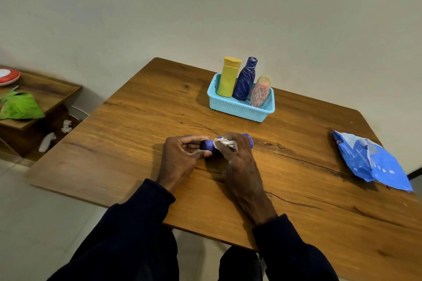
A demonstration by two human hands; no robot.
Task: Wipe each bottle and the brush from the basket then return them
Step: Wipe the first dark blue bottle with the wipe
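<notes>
the wooden tabletop (137,143) carries everything. at 3 o'clock from the hands a crumpled blue packet (370,159) lies flat, well apart from them. at 1 o'clock stands the light blue basket (237,109), with a yellow bottle (228,80), a dark blue bottle (245,80) and a pink bottle (260,93) upright or a little leaning inside it.

in the middle of the tabletop, the left hand (180,155) grips the 9 o'clock end of a purple item (206,145), its fingers (194,138) curled round it. the right hand (239,162) is closed over the rest of the item, with a white tissue (225,142) pressed between its fingers (235,138) and the item. the item lies level, just above or on the tabletop; if it is a bottle or the brush i cannot tell, most of it is covered.

my judgement: it is small, light and stiff, probably smooth plastic, so it can turn or slip inside a loose grasp while the tissue rubs. holding one end firmly and wiping along the body seems the good way. the tissue is soft and thin and may tear if it is dragged hard.
</notes>
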